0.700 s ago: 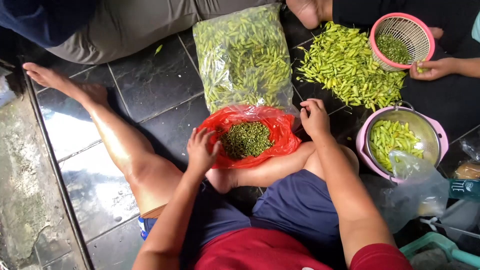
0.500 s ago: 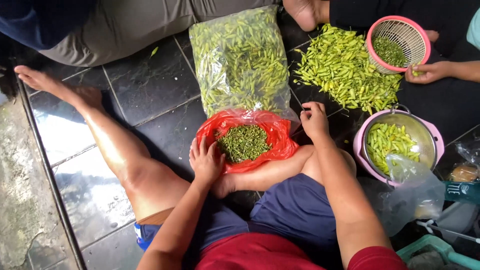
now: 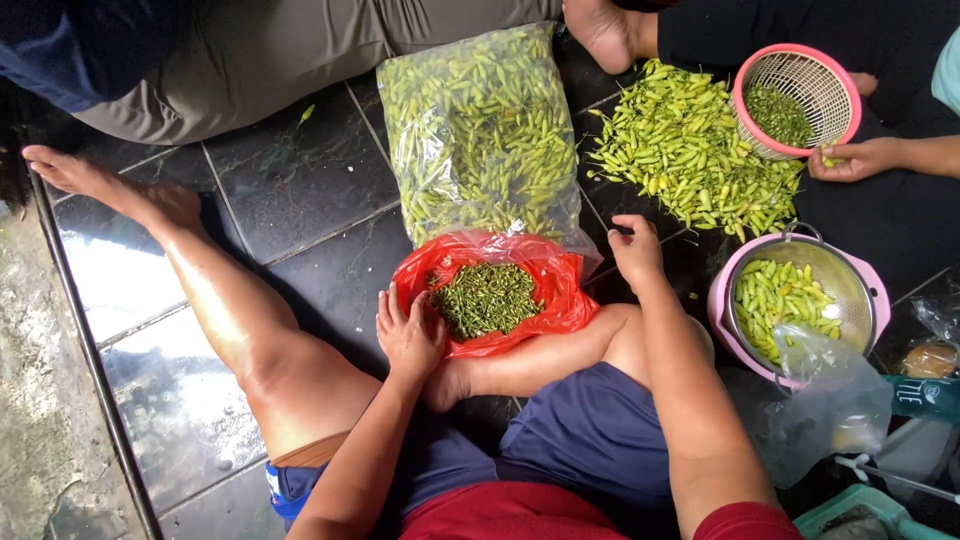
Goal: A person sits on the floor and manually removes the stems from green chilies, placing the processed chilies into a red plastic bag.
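Observation:
A red plastic bag (image 3: 560, 290) lies open on the dark floor tiles with a heap of green chilli stems (image 3: 487, 297) in it. My left hand (image 3: 408, 335) rests flat on the bag's near left edge, fingers spread. My right hand (image 3: 636, 250) hovers past the bag's right side, fingers curled, near the clear bag of green chillies (image 3: 480, 130) and the loose chilli pile (image 3: 690, 165). Whether it pinches anything is hidden. My legs are folded around the red bag.
A metal colander in a pink bowl (image 3: 872, 290) holds chillies at the right. Another person's hand (image 3: 850, 158) sits by a pink basket (image 3: 840, 70) of stems. A second person's legs cross the top. Clear plastic bag (image 3: 830, 400) and bottles lie at lower right.
My left hand has slid down along the red bag's left edge toward me. The right hand stays at the bag's right side, barely shifted.

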